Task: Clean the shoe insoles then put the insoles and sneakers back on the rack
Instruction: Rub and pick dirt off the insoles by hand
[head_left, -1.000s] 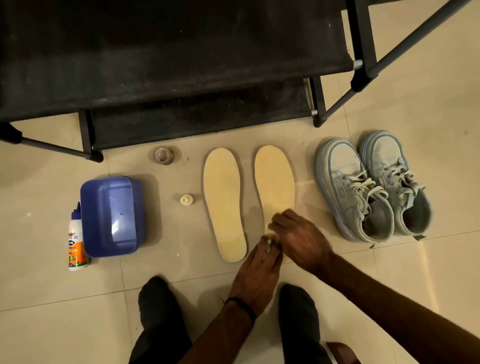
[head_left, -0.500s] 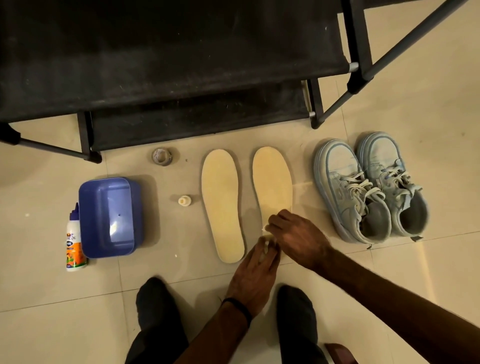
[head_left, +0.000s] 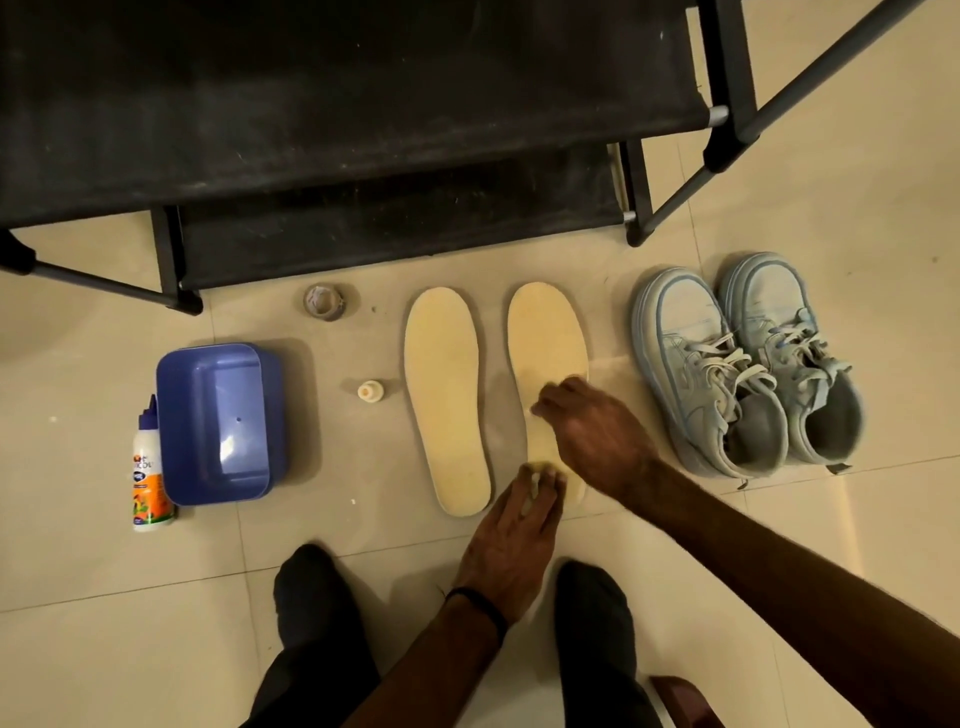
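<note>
Your L hand (head_left: 511, 535) presses flat, fingers straight, on heel of right insole (head_left: 545, 343). R hand (head_left: 592, 431) on its middle, fingers curled; grasp unclear. Left insole (head_left: 447, 400) beside it on floor; sneakers (head_left: 743, 364) to the right.

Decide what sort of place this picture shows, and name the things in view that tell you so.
Probably a home, in the spot where shoes are kept: a black shoe rack stands on a tiled floor, with a pair of light blue sneakers beside two insoles laid out for cleaning.
</note>
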